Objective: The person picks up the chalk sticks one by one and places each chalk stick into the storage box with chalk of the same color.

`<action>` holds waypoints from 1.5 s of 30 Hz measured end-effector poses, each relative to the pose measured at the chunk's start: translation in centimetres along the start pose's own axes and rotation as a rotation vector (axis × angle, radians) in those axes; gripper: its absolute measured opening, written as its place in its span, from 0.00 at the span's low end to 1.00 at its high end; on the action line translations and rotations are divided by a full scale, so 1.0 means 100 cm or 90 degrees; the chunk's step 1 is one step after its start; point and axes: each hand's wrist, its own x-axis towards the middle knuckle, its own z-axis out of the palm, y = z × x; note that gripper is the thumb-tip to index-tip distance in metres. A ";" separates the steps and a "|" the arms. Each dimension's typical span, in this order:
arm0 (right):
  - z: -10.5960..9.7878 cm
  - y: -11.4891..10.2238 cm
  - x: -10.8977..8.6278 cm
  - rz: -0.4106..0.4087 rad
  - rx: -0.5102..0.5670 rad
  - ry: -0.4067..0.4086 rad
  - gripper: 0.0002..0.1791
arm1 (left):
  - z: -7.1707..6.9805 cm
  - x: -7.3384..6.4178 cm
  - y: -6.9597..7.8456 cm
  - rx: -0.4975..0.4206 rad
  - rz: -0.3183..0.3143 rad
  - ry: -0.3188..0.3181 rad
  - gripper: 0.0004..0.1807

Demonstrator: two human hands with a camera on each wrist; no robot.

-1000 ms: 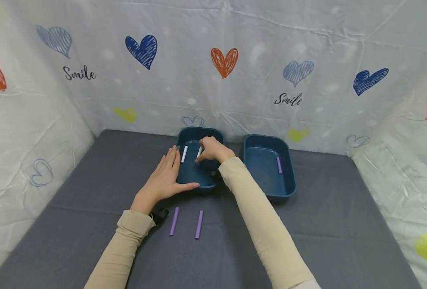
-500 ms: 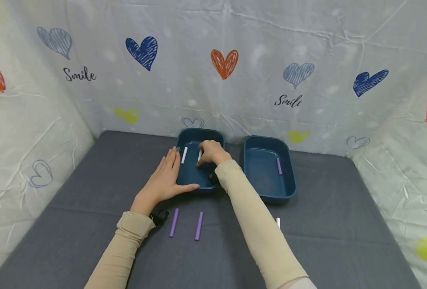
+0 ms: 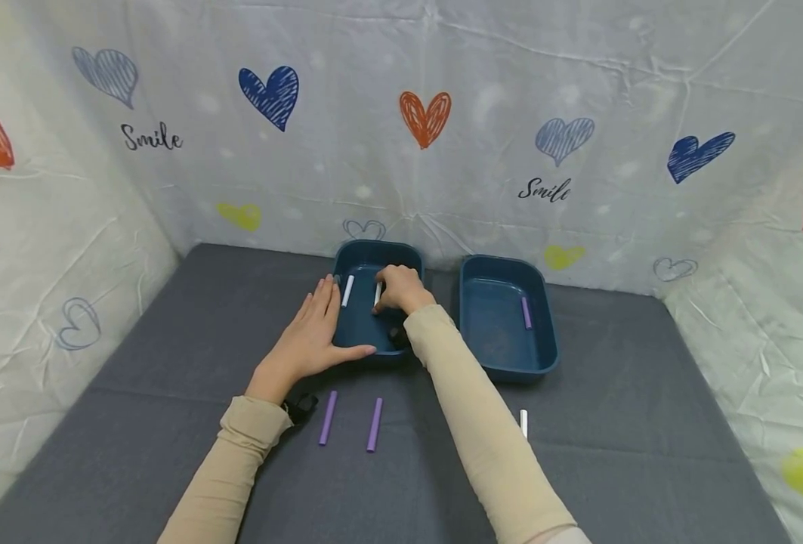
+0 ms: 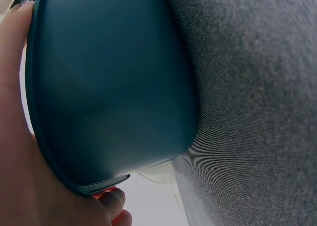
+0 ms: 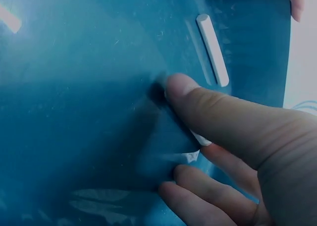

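Note:
My right hand [image 3: 403,289] reaches into the left blue tray [image 3: 362,329], thumb and fingers pinching a white chalk stick [image 5: 201,139] close over the tray floor. Most of that stick is hidden by the thumb in the right wrist view. Another white chalk stick [image 3: 348,291] lies along the tray's left side. With its fingers straight, my left hand [image 3: 304,332] rests on the left rim of this tray, thumb stretched along the front rim. The left wrist view shows the tray's outer wall [image 4: 114,87] beside that thumb.
To the right stands a second blue tray [image 3: 496,321] with a purple chalk stick [image 3: 526,312] in it. Two purple sticks, one left [image 3: 328,418] and one right [image 3: 374,425], lie in front on the grey cloth. A white stick [image 3: 523,423] shows partly behind the right sleeve.
The right hand has shifted slightly down in the left tray, and its sleeve has swung left, uncovering the white chalk stick on the cloth. The left hand stays put.

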 end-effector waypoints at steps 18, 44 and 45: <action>0.001 -0.001 -0.002 0.011 0.005 0.025 0.38 | -0.001 0.000 0.003 0.002 0.004 0.007 0.71; -0.016 -0.010 -0.013 0.058 0.141 0.036 0.35 | -0.001 0.000 0.002 0.006 -0.004 -0.004 0.72; -0.018 -0.011 -0.014 0.060 0.144 0.038 0.35 | -0.001 -0.001 0.002 0.006 -0.004 -0.004 0.72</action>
